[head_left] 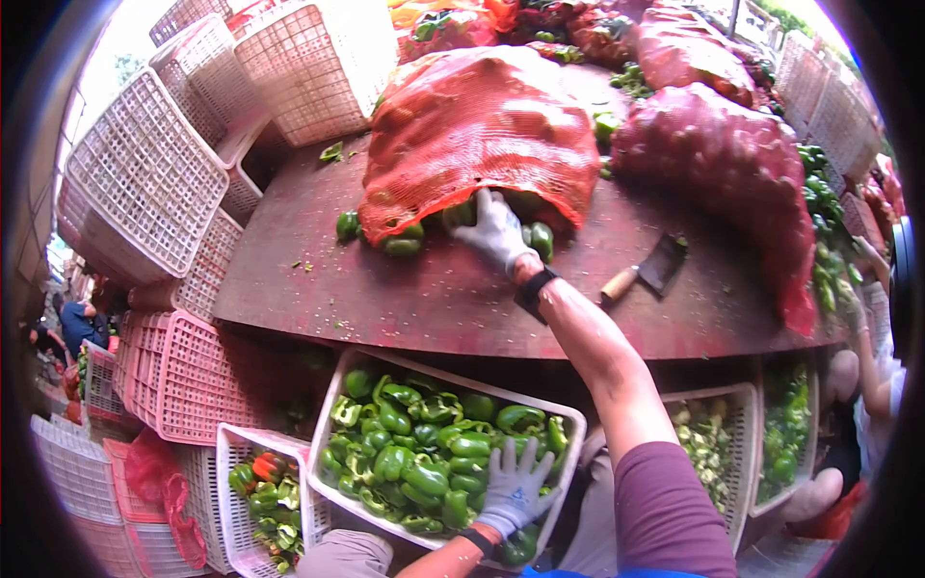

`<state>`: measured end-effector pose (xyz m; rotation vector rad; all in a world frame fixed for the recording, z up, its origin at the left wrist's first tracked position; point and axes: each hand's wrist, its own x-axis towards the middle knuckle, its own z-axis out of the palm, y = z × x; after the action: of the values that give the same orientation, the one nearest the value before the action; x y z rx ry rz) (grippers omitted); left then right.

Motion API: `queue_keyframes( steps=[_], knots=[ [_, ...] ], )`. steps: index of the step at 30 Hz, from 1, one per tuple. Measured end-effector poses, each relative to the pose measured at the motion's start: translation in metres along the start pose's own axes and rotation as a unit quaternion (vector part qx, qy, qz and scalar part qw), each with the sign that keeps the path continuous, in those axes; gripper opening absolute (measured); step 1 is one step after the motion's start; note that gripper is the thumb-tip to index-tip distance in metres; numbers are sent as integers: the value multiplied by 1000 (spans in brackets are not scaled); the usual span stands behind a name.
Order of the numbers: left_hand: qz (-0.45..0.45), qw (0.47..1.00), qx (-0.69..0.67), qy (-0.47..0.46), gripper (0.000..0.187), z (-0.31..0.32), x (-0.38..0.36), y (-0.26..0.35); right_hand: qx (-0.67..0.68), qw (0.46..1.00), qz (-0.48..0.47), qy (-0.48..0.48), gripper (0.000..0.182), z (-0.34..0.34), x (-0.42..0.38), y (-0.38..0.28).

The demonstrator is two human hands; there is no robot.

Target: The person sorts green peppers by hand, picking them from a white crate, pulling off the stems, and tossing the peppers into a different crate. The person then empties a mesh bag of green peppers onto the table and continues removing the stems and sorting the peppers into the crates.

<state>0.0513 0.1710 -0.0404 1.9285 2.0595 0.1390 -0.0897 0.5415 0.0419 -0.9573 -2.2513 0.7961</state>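
My right hand (493, 231), in a grey-white glove, reaches across the brown table (424, 289) into the open mouth of a red mesh sack (482, 135) where green peppers (400, 243) spill out. Its fingers lie among the peppers; whether they grip one is hidden. My left hand (515, 486), also gloved, rests with spread fingers on the near rim of a white crate (342, 385) full of cut green peppers (424, 448).
A cleaver (650, 272) lies on the table right of my arm. More red sacks (732, 164) fill the back right. Pink and white crates (145, 173) are stacked at left. A smaller crate of peppers (260, 491) sits lower left. Another person's arm (867, 318) works at right.
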Motion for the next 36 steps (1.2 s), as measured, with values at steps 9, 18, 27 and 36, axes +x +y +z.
queue_keyframes(
  steps=[9, 18, 27, 36],
  knots=[
    [-114, 813, -462, 335, 66, -25, -2, -23, 463, 864, 42, -195, 71, -124, -270, -45],
    [-45, 748, -612, 252, 64, -68, -59, 53, 558, 823, 98, -34, 58, -128, -442, -109],
    [-51, 866, -403, 290, 57, -79, -108, 70, 371, 892, 164, 201, 37, -80, -467, -117],
    [-61, 814, -572, 83, 27, -70, -111, 24, 190, 981, 14, 33, 29, -69, -461, -77]
  ],
)
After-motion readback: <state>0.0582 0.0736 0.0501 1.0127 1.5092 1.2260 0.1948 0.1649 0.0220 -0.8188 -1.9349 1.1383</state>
